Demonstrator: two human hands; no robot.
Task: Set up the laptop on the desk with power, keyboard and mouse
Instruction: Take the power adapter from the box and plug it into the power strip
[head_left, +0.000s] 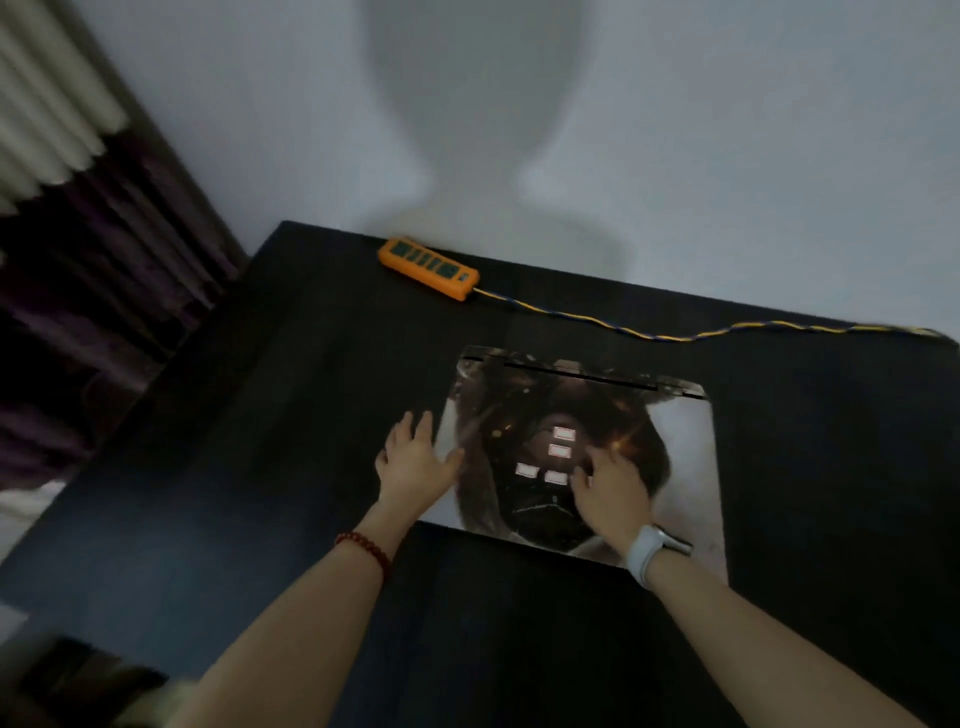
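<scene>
A closed laptop (670, 441) with a printed picture skin on its lid lies flat on the black desk (270, 415), hinge side away from me. My left hand (415, 462) rests open, fingers spread, at the lid's left edge, mostly on the desk. Flat on the lid's middle lies my right hand (610, 488), fingers slightly curled; a white watch is on that wrist. An orange power strip (428, 267) sits at the desk's far edge. No keyboard or mouse is in view.
The strip's yellow-and-blue twisted cord (675, 335) runs right along the back of the desk to its right corner. A pale wall stands behind. Dark curtains (104, 260) hang at the left. A blurred dark object shows at the bottom left.
</scene>
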